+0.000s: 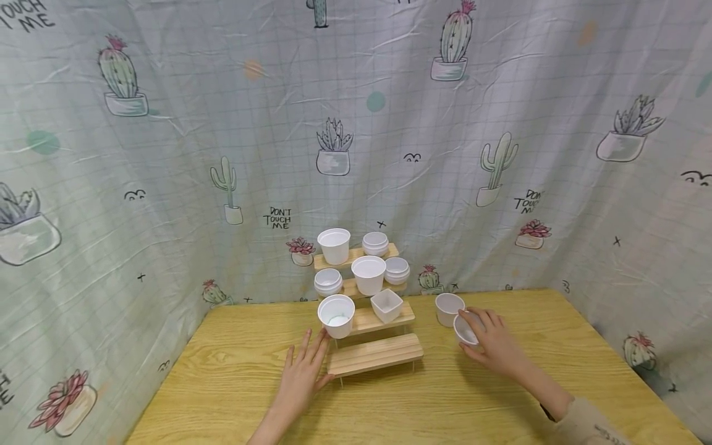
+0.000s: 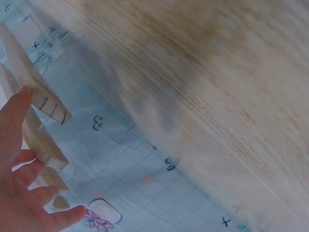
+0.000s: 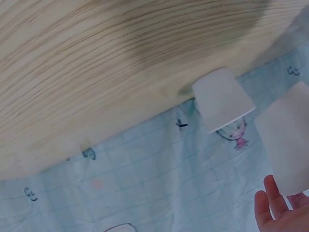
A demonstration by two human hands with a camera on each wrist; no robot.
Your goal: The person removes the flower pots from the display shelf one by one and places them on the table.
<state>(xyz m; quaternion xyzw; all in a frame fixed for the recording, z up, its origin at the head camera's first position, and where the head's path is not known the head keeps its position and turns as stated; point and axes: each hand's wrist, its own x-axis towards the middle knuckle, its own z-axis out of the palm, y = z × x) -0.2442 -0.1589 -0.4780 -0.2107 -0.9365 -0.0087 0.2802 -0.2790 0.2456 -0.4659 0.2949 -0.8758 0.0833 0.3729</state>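
Note:
A tiered wooden stand [image 1: 375, 353] carries several small white pots on its upper steps; its lowest step is bare. My left hand [image 1: 303, 371] is at the stand's left end with fingers extended. In the left wrist view, the thumb touches the end of the lowest step [image 2: 41, 96], the other fingers spread beside the steps behind. A round white pot [image 1: 336, 315] sits just above those fingertips in the head view. On the right, my right hand [image 1: 495, 343] pinches a white plastic pot [image 3: 285, 140]. Another white pot [image 1: 449, 309] stands on the table right behind it.
The wooden table [image 1: 233, 352] ends at a curtain [image 1: 267, 142] printed with cacti, which hangs along the back and both sides. A square white pot [image 1: 386, 305] and a tall round pot [image 1: 369, 275] are among those on the stand.

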